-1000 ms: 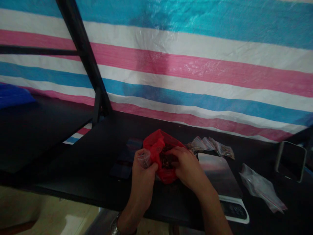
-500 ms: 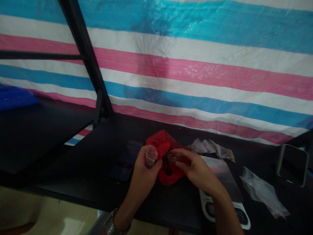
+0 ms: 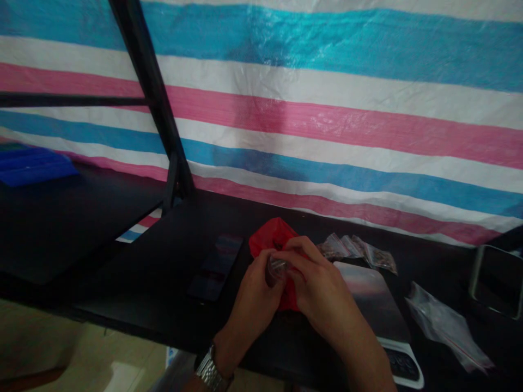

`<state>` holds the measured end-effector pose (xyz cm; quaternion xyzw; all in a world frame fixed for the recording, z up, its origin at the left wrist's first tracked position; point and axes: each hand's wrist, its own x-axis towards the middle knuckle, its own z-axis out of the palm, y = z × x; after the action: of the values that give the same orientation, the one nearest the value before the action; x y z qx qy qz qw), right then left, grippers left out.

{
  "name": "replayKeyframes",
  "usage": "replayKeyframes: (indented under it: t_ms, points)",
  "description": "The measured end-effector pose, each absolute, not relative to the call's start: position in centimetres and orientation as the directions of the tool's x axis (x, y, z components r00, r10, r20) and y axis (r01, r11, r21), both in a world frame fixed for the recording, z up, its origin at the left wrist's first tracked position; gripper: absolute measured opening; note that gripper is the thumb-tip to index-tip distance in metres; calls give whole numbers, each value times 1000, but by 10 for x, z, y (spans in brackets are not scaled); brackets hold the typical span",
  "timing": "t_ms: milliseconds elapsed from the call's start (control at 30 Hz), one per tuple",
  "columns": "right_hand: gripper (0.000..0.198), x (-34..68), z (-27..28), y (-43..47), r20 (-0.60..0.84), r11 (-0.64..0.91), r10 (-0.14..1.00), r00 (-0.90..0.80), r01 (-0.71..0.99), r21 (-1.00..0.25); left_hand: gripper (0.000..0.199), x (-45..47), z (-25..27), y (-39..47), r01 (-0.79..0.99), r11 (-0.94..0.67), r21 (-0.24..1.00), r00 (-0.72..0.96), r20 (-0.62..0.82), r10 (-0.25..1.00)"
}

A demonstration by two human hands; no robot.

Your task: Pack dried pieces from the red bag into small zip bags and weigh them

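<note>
My right hand has shifted from the red bag to the clear bag my left hand grips, probably filling it; what my right fingers hold, I can't tell.

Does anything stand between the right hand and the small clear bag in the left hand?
Nothing visible does: the right hand is at the small clear bag, which the left hand holds by the red bag. Contact is hard to tell.

Striped sheet, black post, blue bundle
</note>
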<state>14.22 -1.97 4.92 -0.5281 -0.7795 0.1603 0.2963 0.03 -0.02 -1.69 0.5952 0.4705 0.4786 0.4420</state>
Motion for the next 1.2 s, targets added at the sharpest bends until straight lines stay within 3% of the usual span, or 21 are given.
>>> replayKeyframes:
  t_ms: [200, 367, 433, 533, 733, 867, 1000, 1200]
  points:
    - [68, 141, 51, -21, 339, 443, 892, -299, 727, -524, 16, -1, -15, -1, 43, -153, 987, 99, 148, 984]
    - [43, 151, 46, -14, 479, 417, 871, -112, 684, -598, 16, -3, -14, -2, 116, -146, 982, -123, 160, 979]
    - [42, 156, 41, -9, 417, 352, 906, -78, 687, -635, 22, -5, -13, -2, 117, -126, 985, -232, 151, 961]
    - [43, 158, 31, -3, 205, 266, 963, -172, 706, -657, 28, -7, -12, 0, 72, -98, 993, -314, 115, 942]
    - [43, 166, 34, -9, -38, 43, 997, -65, 907, -420, 25, -7, -12, 5, 38, -55, 998, -408, 66, 911]
    - [47, 171, 40, -11, -22, -3, 1000, -4, 949, -316, 23, -2, -11, 1, 51, -60, 997, -381, 75, 921]
    - [54, 165, 37, -2, 18, -5, 1000, 11, 957, -292, 21, 4, -9, 2, 47, -75, 996, -353, 87, 932]
    - [43, 155, 26, 7, 18, -19, 1000, 25, 960, -280, 17, 12, -8, 14, -179, -78, 981, -322, 16, 947]
